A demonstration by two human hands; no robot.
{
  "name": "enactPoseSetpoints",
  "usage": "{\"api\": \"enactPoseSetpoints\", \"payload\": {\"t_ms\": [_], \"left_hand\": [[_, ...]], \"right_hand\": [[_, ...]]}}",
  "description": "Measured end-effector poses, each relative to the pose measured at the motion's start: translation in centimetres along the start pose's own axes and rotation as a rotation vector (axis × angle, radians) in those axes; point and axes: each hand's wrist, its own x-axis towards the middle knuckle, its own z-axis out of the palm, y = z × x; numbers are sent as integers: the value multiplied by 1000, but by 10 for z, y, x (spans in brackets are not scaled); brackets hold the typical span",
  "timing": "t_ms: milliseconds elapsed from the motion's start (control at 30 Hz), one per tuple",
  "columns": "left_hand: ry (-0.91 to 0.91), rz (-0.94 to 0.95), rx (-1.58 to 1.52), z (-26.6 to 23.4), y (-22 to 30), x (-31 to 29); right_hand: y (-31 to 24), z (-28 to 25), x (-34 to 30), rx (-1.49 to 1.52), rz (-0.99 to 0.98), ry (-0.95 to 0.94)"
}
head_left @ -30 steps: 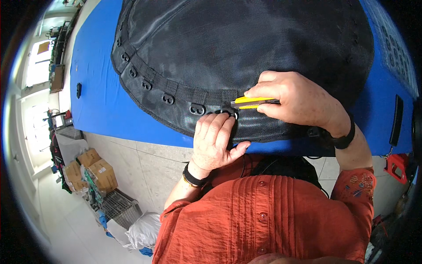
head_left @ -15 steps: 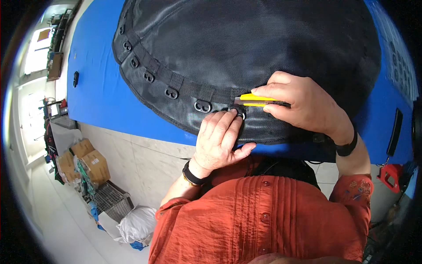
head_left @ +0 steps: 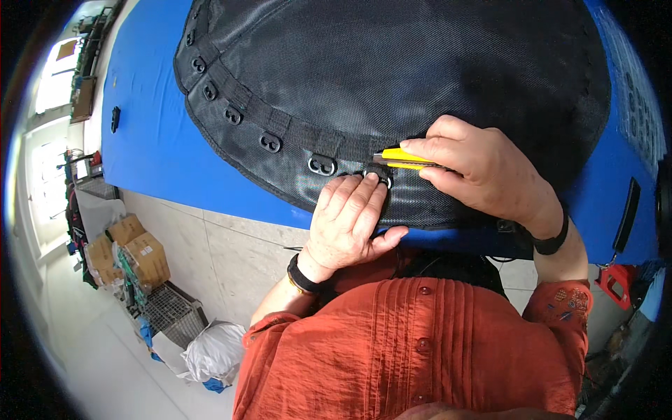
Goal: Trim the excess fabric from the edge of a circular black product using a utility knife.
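A large black fabric cover (head_left: 420,77) with a curved edge lies spread on the blue table. Along its rim runs a black webbing strap (head_left: 301,134), set with several black plastic buckles (head_left: 323,165). My right hand (head_left: 483,164) is closed round a yellow utility knife (head_left: 400,159). The knife's tip points left and rests at the webbing just above one buckle (head_left: 381,176). My left hand (head_left: 350,217) lies on the near edge of the cover, thumb apart. Its fingertips press beside that same buckle and partly hide it.
The blue table (head_left: 157,126) extends to both sides. On its left lies a small black object (head_left: 115,120). A black strap (head_left: 628,213) and a red handle-like piece (head_left: 616,285) hang at the right edge. Cardboard boxes (head_left: 143,259), a wire crate (head_left: 171,313) and a white bag (head_left: 215,352) stand lower left.
The knife's tip has barely shifted at the webbing above the buckle. Both hands stay in nearly the same place, and the view has moved slightly.
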Motion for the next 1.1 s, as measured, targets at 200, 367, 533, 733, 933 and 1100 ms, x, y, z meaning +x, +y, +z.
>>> {"api": "enactPoseSetpoints", "payload": {"t_ms": [200,367,533,733,933,1100], "left_hand": [[-7,-10,1,0,0,-1],[-8,-4,0,0,0,-1],[8,-8,3,1,-1,-2],[10,-7,2,1,-1,-2],[16,0,6,2,-1,-2],[13,1,10,2,-1,-2]], "right_hand": [[-1,-1,0,-4,-9,-7],[-3,-5,-1,-14,-27,-13],[-4,-4,-1,-36,-28,-3],[-5,-5,0,-36,-47,15],[-4,-6,-1,-44,-40,5],[-4,-7,-1,-25,-34,-1]]}}
